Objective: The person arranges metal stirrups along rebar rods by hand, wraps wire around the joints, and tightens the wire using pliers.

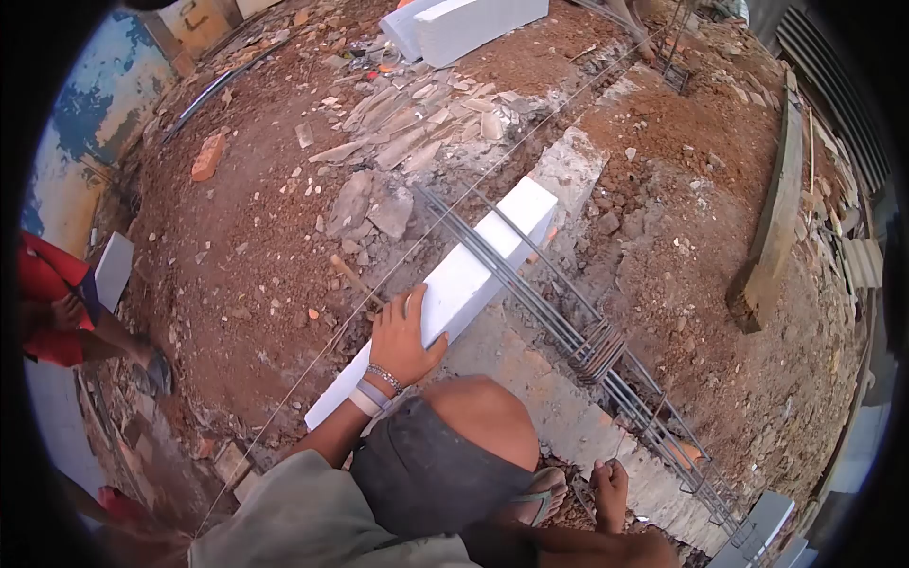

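- White block [454,292] lies slantwise on the ground, from the centre of the frame toward lower left.
- My left hand [402,343] is spread on top of it, fingers unclenched, thumb toward the near edge.
- My right hand [611,481], lower right of centre, has its fingers curled in; I cannot tell whether it grips anything.
- Steel bars [598,354] cross over the block's upper part and run to the lower right beside a concrete strip [535,374].
- I see a string [312,364] slanting past the left hand.
- Upper centre, I see more white blocks [478,26]; far left, a person in red [47,284].
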